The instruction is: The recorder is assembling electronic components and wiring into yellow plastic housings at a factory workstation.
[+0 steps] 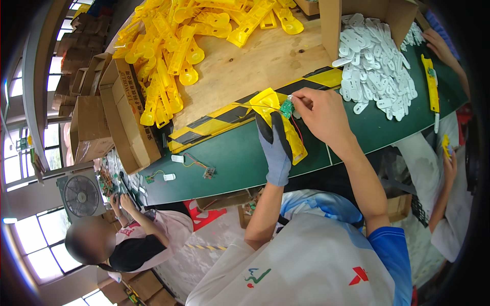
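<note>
My left hand, in a grey and black glove, is wrapped round a yellow plastic casing held tilted above the table's near edge. Bare, my right hand pinches a small green circuit board between thumb and fingertips, right beside the casing. Thin wires, one red and one dark, run from the board along the casing. Whether the wires are fastened to it, I cannot tell.
Yellow casings lie heaped on a wooden board edged with striped tape. White plastic pieces spill from a carton at right. Wired boards lie on the green table. Co-workers sit left and right.
</note>
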Demonstrator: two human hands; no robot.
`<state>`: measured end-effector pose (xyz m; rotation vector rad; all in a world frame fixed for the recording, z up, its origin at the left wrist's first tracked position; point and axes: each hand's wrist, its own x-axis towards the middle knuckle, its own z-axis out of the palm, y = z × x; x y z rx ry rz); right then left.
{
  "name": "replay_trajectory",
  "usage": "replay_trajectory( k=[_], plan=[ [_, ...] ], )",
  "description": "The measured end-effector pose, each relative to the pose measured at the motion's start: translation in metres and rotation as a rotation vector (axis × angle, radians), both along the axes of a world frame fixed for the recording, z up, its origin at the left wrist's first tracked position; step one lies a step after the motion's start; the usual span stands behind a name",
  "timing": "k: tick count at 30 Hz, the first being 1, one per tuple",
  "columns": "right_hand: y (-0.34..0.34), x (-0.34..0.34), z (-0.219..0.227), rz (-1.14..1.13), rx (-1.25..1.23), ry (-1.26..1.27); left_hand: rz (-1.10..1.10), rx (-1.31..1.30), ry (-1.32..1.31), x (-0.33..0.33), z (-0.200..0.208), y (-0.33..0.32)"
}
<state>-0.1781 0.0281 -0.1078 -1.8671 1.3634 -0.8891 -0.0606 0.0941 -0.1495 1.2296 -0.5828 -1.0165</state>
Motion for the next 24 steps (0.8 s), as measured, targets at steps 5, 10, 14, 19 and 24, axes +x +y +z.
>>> replay_trajectory(
  k=[5,10,14,19,24],
  plan=[
    [0.006,-0.005,0.003,-0.03,-0.132,0.089,-0.028,0.039,0.02,0.002,0.016,-0.005],
    [-0.004,-0.014,0.003,-0.164,-0.286,0.391,-0.077,0.056,0.138,0.004,0.015,-0.001],
    [-0.001,-0.018,0.014,0.045,-0.333,-0.024,-0.136,0.08,0.157,0.011,0.018,0.001],
    [-0.004,-0.02,0.004,0.284,0.476,-0.449,-0.191,0.083,0.155,0.017,0.005,0.008],
    [0.0,-0.018,0.003,0.337,0.517,-0.581,-0.14,0.015,0.211,0.017,-0.011,0.013]
  ],
)
